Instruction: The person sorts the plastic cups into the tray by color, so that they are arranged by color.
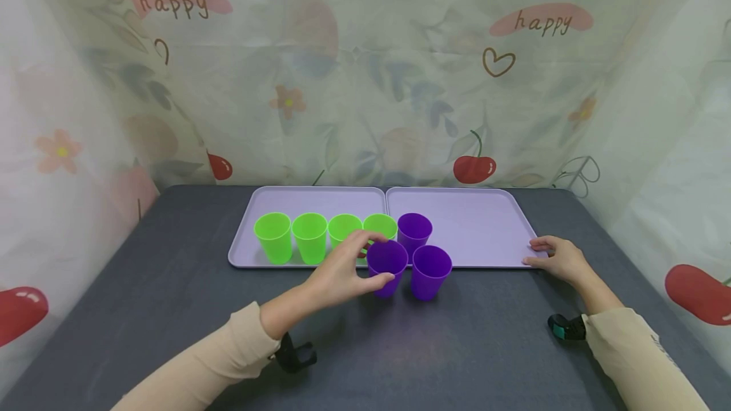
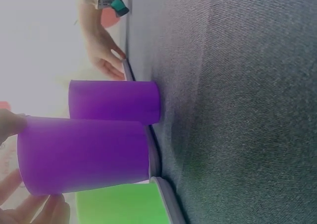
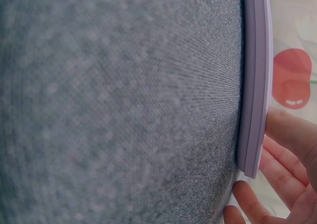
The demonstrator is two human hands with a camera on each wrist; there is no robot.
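Observation:
My left hand [image 1: 337, 273] holds a purple cup [image 1: 381, 283] near its rim, thumb on one side and fingers on the other. In the left wrist view this cup [image 2: 84, 154] is upright to the table, in front of the trays. Close to its right stands a second purple cup [image 1: 431, 274], just off the front edge. Behind them a third purple cup [image 1: 414, 230] sits at the left end of the right tray [image 1: 468, 227]. My right hand [image 1: 562, 260] grips that tray's front right corner between thumb and fingers; the right wrist view shows its fingertips at the rim [image 3: 255, 85].
Green cups [image 1: 274, 240] stand in a row along the front of the left lilac tray [image 1: 320, 198], which adjoins the right one. Both trays lie on a dark cloth-covered table [image 1: 457, 347]. A patterned curtain [image 1: 354, 81] hangs behind and at both sides.

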